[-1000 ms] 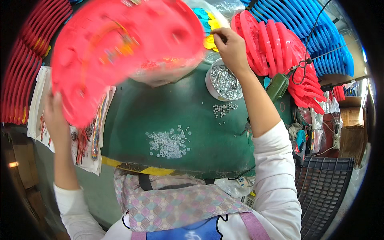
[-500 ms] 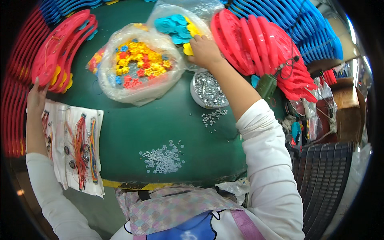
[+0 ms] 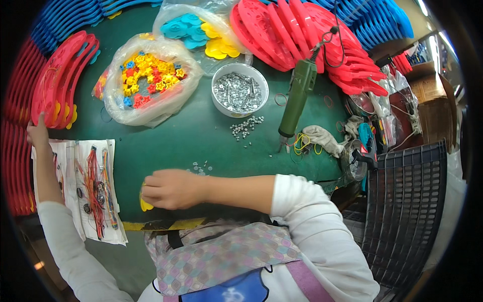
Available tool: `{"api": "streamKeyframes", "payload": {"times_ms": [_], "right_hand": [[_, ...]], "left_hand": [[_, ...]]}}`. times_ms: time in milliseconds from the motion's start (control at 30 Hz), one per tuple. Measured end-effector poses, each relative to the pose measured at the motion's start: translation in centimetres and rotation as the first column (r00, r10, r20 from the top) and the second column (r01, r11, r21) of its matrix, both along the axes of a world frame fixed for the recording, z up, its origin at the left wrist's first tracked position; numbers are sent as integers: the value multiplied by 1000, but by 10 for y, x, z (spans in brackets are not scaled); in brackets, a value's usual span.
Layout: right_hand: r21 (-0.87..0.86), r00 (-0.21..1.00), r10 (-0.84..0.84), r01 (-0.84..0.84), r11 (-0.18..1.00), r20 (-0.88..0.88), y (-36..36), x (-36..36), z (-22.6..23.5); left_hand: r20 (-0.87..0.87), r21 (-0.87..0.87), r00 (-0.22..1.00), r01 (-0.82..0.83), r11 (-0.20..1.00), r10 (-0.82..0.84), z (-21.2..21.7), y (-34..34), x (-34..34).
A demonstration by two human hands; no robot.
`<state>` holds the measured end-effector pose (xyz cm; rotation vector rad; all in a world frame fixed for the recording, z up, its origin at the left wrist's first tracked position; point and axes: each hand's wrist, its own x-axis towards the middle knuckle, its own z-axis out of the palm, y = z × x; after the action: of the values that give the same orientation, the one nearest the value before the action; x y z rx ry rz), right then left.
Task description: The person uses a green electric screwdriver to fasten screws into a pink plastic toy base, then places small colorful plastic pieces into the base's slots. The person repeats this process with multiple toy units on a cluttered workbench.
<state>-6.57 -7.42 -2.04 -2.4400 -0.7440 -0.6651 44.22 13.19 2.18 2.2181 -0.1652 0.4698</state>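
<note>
My right hand [image 3: 173, 189] is closed at the near edge of the table, pinching a yellow plastic piece [image 3: 146, 202] that is mostly hidden behind the fingers. Partly covered by the same hand lies a scatter of small clear washers [image 3: 200, 167]. Over at the left, my left hand [image 3: 37, 132] grips the lower end of a curved red plastic panel [image 3: 49, 93], the front one of a small stack with yellow pieces on it. Below that hand, a white sheet [image 3: 73, 201] carries red wire bundles [image 3: 92, 176] and small round dark parts.
A bag of small star-shaped pieces [image 3: 126, 113] stands near a white tub of screws [image 3: 239, 111], with loose screws [image 3: 242, 130] beside it. Behind are turquoise and yellow flower pieces [image 3: 220, 43]. A green electric screwdriver [image 3: 299, 93] hangs before red panels [image 3: 271, 35]. A black crate [image 3: 407, 201] stands right.
My right hand has left the bag of flower pieces and come down to the near table edge with a yellow piece. My left hand stays at the red panel. The view has shifted right.
</note>
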Motion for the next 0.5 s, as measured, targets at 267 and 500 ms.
{"api": "streamKeyframes", "payload": {"times_ms": [267, 500], "right_hand": [[195, 857, -320, 261, 946, 405, -65, -70, 80], [135, 61, -990, 990, 44, -127, -298, -221, 41]], "left_hand": [[242, -85, 462, 886, 456, -853, 117, -56, -369], [413, -439, 559, 814, 380, -719, 155, -117, -476]]}}
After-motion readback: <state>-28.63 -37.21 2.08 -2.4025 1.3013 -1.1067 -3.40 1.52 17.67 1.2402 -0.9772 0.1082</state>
